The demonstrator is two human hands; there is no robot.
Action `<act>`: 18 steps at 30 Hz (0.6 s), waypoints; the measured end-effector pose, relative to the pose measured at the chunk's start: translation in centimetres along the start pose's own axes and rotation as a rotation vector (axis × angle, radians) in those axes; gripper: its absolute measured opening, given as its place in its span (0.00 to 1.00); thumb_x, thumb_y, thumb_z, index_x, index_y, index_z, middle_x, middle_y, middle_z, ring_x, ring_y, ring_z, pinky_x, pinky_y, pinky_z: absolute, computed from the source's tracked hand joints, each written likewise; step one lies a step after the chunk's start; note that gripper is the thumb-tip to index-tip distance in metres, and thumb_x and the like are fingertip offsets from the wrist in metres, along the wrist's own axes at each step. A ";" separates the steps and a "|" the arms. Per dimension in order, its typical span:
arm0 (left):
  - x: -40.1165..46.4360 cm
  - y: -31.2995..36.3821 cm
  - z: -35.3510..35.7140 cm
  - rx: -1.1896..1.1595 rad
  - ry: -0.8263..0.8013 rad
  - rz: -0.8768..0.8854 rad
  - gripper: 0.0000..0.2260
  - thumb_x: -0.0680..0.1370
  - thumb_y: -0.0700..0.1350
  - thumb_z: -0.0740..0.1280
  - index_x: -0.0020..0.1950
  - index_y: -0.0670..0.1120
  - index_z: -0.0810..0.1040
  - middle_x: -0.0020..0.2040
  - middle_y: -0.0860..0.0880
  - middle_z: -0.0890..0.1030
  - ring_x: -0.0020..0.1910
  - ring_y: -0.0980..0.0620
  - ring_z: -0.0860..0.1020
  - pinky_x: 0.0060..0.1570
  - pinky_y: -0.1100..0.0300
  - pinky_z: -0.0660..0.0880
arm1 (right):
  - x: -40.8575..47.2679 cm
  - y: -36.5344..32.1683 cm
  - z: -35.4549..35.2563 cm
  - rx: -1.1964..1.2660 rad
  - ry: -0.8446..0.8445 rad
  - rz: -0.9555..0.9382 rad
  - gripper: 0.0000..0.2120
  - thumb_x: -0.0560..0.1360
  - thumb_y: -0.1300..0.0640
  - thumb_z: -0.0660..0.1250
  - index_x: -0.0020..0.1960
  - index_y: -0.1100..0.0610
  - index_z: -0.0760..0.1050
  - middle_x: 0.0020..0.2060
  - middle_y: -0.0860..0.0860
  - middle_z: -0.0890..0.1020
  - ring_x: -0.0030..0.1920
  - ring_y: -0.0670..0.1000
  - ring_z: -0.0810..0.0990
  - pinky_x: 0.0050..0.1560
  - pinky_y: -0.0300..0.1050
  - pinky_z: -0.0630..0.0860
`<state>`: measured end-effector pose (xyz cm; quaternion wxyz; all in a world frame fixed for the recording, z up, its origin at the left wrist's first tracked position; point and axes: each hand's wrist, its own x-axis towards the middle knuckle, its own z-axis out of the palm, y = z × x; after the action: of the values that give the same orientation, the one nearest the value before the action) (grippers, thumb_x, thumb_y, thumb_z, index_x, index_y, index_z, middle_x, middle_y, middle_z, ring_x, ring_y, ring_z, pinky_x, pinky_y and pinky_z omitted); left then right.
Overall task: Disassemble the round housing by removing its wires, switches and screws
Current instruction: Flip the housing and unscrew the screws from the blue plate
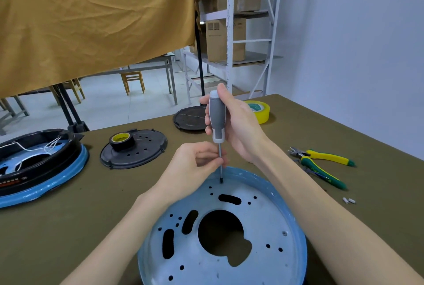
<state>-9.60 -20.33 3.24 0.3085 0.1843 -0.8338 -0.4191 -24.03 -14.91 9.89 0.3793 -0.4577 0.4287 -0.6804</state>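
Note:
The round blue housing (259,220) lies in front of me on the olive table, its pale metal plate pierced by a large central hole, slots and small holes. My right hand (238,124) grips the grey handle of a screwdriver (217,122) held upright. Its tip rests on the plate near the far rim. My left hand (195,165) pinches the thin metal shaft just above the tip. One screw (284,233) sits in the plate at the right.
A second blue housing with white wires (34,165) lies at the far left. A black cover carrying a tape roll (134,151), another black cover (189,117), yellow tape (258,110), green-yellow pliers (321,163) and loose screws (349,200) lie around.

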 end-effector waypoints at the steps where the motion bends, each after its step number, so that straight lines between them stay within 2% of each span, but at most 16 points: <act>1: 0.0 0.0 0.0 0.002 0.015 -0.008 0.05 0.80 0.39 0.72 0.52 0.48 0.85 0.46 0.56 0.88 0.49 0.58 0.86 0.55 0.65 0.80 | 0.0 0.0 0.1 0.009 -0.006 -0.007 0.20 0.81 0.41 0.64 0.52 0.58 0.82 0.37 0.54 0.79 0.36 0.53 0.77 0.38 0.49 0.76; 3: 0.1 0.0 0.0 0.007 0.049 -0.023 0.03 0.77 0.42 0.76 0.48 0.50 0.85 0.43 0.55 0.88 0.46 0.57 0.87 0.54 0.63 0.81 | -0.1 -0.1 0.3 -0.014 -0.017 -0.048 0.19 0.79 0.43 0.68 0.53 0.59 0.76 0.38 0.55 0.80 0.33 0.54 0.75 0.36 0.48 0.75; 5: 0.1 0.0 0.1 0.024 0.075 -0.022 0.03 0.76 0.44 0.78 0.46 0.51 0.85 0.41 0.55 0.88 0.43 0.57 0.86 0.50 0.64 0.81 | -0.3 -0.1 0.5 -0.054 -0.028 -0.089 0.16 0.79 0.46 0.70 0.49 0.59 0.72 0.37 0.56 0.80 0.31 0.54 0.75 0.33 0.46 0.75; 7: 0.1 -0.1 0.1 0.044 0.077 -0.015 0.03 0.76 0.44 0.77 0.46 0.51 0.85 0.41 0.55 0.87 0.43 0.57 0.86 0.49 0.65 0.81 | -0.4 -0.3 0.5 -0.062 -0.043 -0.091 0.16 0.81 0.47 0.68 0.48 0.61 0.73 0.37 0.56 0.81 0.31 0.53 0.76 0.33 0.45 0.75; 10: -0.1 0.0 0.1 0.042 0.004 -0.009 0.06 0.79 0.41 0.73 0.54 0.49 0.85 0.46 0.56 0.88 0.48 0.58 0.86 0.53 0.66 0.80 | -0.6 -0.6 0.5 -0.005 -0.057 -0.001 0.22 0.84 0.44 0.61 0.54 0.64 0.78 0.40 0.56 0.80 0.35 0.52 0.77 0.36 0.46 0.75; 12: -0.1 0.1 0.1 0.037 -0.007 -0.020 0.06 0.79 0.40 0.73 0.55 0.48 0.85 0.46 0.56 0.88 0.48 0.59 0.86 0.53 0.67 0.80 | -0.6 -0.8 0.4 0.013 -0.061 0.030 0.25 0.84 0.42 0.58 0.59 0.64 0.79 0.39 0.55 0.79 0.36 0.52 0.77 0.39 0.48 0.75; 15: 0.0 0.2 0.1 0.063 0.060 -0.041 0.03 0.76 0.44 0.77 0.47 0.51 0.86 0.42 0.55 0.88 0.43 0.58 0.86 0.49 0.67 0.80 | -0.6 -0.6 0.4 -0.090 -0.062 -0.040 0.20 0.81 0.42 0.65 0.58 0.60 0.73 0.38 0.55 0.81 0.33 0.54 0.76 0.40 0.49 0.75; 18: 0.1 0.0 0.1 0.106 0.076 -0.023 0.04 0.75 0.45 0.78 0.44 0.52 0.85 0.40 0.55 0.87 0.41 0.57 0.85 0.45 0.66 0.80 | -0.6 -0.3 0.6 -0.126 -0.006 -0.099 0.16 0.78 0.49 0.72 0.54 0.59 0.71 0.39 0.55 0.83 0.32 0.53 0.79 0.35 0.47 0.77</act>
<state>-9.74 -20.29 3.21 0.3251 0.2257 -0.8404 -0.3704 -23.30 -14.38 10.13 0.3171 -0.5034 0.4465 -0.6683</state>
